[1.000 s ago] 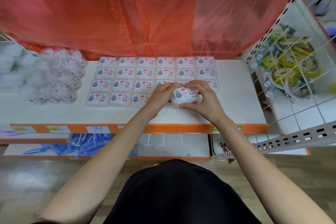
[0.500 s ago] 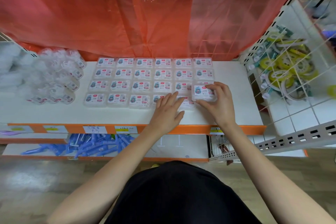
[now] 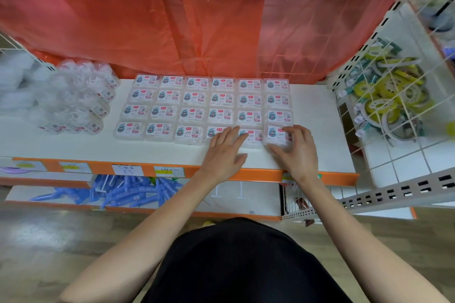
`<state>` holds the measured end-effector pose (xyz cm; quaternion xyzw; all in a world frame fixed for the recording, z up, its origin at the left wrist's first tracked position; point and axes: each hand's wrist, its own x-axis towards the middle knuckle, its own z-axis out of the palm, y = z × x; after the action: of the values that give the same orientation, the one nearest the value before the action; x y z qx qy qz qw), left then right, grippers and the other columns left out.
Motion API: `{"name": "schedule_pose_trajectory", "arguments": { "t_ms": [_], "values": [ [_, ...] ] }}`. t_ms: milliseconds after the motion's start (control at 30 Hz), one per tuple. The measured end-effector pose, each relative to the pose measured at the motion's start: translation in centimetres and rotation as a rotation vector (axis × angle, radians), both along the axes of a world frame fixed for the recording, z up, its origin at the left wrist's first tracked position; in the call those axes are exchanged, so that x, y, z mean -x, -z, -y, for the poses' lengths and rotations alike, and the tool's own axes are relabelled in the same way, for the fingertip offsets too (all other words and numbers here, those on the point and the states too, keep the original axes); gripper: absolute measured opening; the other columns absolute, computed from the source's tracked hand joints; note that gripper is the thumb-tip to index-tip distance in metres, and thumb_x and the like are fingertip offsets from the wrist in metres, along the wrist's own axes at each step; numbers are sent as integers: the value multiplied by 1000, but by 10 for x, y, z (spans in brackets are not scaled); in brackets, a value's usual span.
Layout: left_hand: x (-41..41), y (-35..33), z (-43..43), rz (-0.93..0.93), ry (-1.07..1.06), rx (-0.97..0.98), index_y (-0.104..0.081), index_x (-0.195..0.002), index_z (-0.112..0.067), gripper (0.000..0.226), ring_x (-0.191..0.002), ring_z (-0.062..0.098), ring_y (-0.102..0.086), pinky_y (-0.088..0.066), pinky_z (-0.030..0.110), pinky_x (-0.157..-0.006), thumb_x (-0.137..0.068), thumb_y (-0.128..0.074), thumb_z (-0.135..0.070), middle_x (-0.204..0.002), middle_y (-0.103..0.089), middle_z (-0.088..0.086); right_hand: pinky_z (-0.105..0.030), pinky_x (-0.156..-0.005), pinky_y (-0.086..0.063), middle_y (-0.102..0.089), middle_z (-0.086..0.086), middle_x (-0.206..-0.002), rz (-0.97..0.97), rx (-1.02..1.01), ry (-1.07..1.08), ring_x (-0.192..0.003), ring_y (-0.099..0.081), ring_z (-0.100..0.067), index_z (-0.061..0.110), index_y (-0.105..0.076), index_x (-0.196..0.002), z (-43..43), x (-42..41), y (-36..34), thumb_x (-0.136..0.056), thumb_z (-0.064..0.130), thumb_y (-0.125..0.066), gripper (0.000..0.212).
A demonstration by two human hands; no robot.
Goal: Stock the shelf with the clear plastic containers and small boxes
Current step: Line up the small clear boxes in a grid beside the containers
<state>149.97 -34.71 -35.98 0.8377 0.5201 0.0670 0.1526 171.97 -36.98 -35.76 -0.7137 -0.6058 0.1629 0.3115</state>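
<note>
Clear-plastic small box (image 3: 276,134), at the front row's 3 o'clock end on the shelf (image 3: 317,128), is pinched by the right hand (image 3: 296,155), likely to square it. At its 9 o'clock the left hand (image 3: 225,152) presses straight fingers on neighbouring boxes (image 3: 256,136), likely steadying them.

front-row boxes (image 3: 253,135) partly under the hands (image 3: 225,152), label print (image 3: 222,115) unreadably small, left-edge white packs (image 3: 14,86) blurred

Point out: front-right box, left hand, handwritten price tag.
front-right box (image 3: 277,133): head view, printed label.
left hand (image 3: 223,153): head view, back of hand.
handwritten price tag (image 3: 126,170): head view, tag centre.
</note>
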Motion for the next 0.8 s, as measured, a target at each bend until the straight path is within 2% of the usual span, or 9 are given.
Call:
{"name": "schedule_pose_trajectory", "arguments": {
  "t_ms": [100,300,533,633,800],
  "values": [
    [0,0,0,8,-2,-5,-26,-153,-24,57,-150,21,-5,-1,37,-119,-99,-45,-35,-162,-14,1,-40,-96,-48,-54,-7,-127,32,-9,21,-112,-55,-25,13,-60,-120,2,-3,2,-74,47,-81,60],
    [-1,2,1,30,-23,-30,-29,-152,-24,57,-149,21,-8,-1,36,-118,-98,-47,-32,-161,-18,1,-46,-101,-46,-51,-7,-135,54,60,2,-119,-53,-27,15,-58,-124,6,-10,9,-76,44,-79,60],
    [-4,3,2,40,-43,-47,-32,-150,-23,57,-149,21,-9,0,34,-117,-97,-49,-32,-161,-19,1,-48,-93,-50,-40,-8,-144,74,89,-27,-111,-59,-33,17,-52,-126,2,1,7,-80,42,-75,57],
    [-5,2,2,46,-54,-50,-34,-149,-23,56,-149,21,-10,0,34,-117,-96,-50,-30,-160,-21,1,-48,-101,-43,-42,-10,-143,112,90,-43,-121,-52,-31,18,-50,-128,2,0,10,-79,44,-73,60],
    [-7,-3,0,42,-60,-10,-33,-149,-21,57,-149,21,-9,-2,35,-117,-96,-50,-30,-160,-20,2,-46,-115,-16,-32,-14,-153,177,87,-12,-142,-24,-27,19,-51,-130,5,3,4,-79,50,-71,63]
  ]
}}
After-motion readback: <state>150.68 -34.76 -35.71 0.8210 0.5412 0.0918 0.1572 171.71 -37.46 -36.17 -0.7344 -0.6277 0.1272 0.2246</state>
